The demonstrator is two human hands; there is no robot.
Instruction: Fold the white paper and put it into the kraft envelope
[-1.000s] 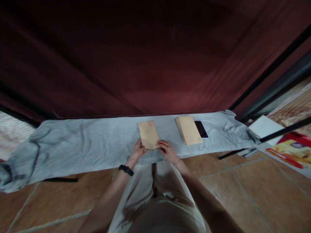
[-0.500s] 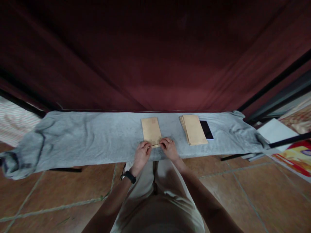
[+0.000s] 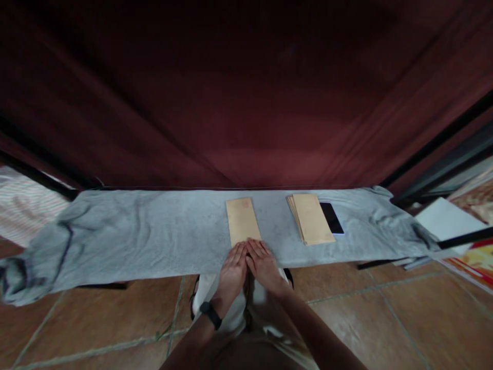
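A tan paper envelope (image 3: 243, 220) lies flat on the grey cloth in front of me, with a small reddish print near its far right corner. My left hand (image 3: 234, 261) rests flat on the envelope's near end, fingers stretched out. Beside it, my right hand (image 3: 262, 259) also lies flat on that end, its fingertips meeting those of the left. The near edge of the envelope is hidden under both hands. To the right, a fanned stack of similar tan envelopes (image 3: 314, 220) sits apart from my hands.
A dark flat phone or tablet (image 3: 332, 218) lies partly under the stack's right side. The grey cloth (image 3: 162, 231) covers a long narrow table, rumpled at both ends. A dark red curtain (image 3: 246, 128) hangs behind it. Printed packaging (image 3: 475, 262) is at the far right.
Both hands have gone from pinching the envelope's folded near edge to lying flat and side by side on it. The view has shifted slightly, so the table appears lower.
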